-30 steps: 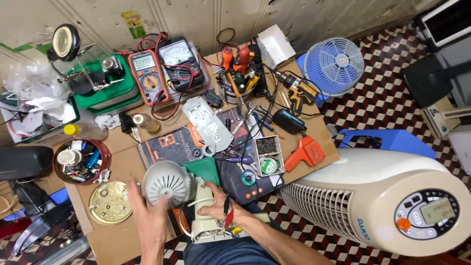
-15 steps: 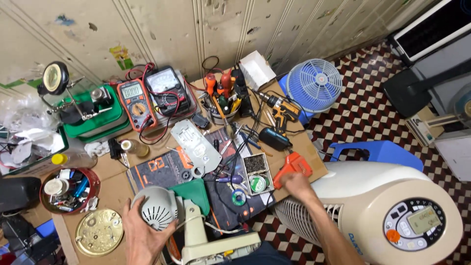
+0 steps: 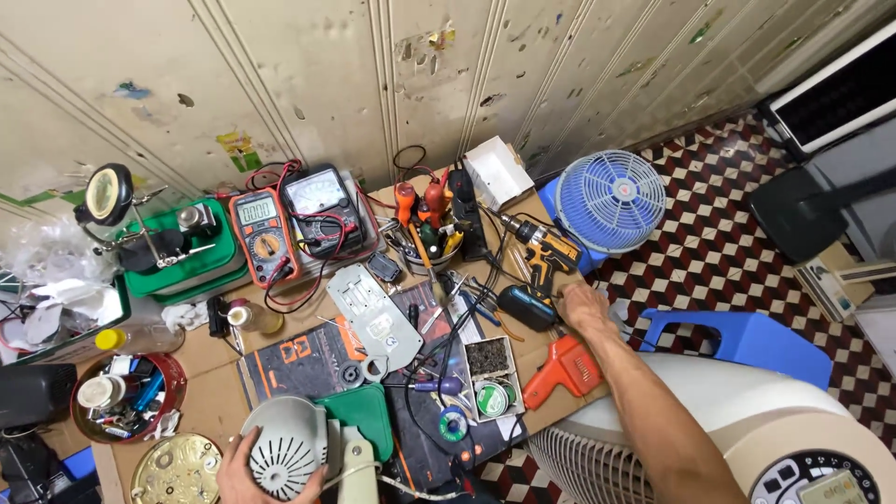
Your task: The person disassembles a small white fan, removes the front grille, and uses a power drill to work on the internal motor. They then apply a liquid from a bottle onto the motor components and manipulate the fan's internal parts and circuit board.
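My left hand (image 3: 239, 472) sits at the bottom left edge and grips a round grey-white vented fan housing (image 3: 285, 448) with a cream stand piece (image 3: 357, 467) beside it. My right hand (image 3: 583, 308) reaches across to the table's right side. Its fingers are spread against the base of a yellow-and-black cordless drill (image 3: 546, 254), beside a black oval part (image 3: 525, 306). I see nothing held in that hand. An orange soldering gun (image 3: 565, 369) lies just below the right wrist.
The cardboard-topped table (image 3: 210, 373) is crowded: two multimeters (image 3: 263, 231), a magnifier stand (image 3: 108, 196), a green tray (image 3: 182, 266), screwdrivers in a cup (image 3: 420, 210), a red bowl (image 3: 173, 373). A small blue fan (image 3: 611, 201), blue stool (image 3: 742, 336) and white tower fan (image 3: 747, 420) stand to the right.
My right hand left the fan housing, swept right past the orange soldering gun and now lies at the drill. The view tilted upward, showing more wall. The left hand keeps the housing.
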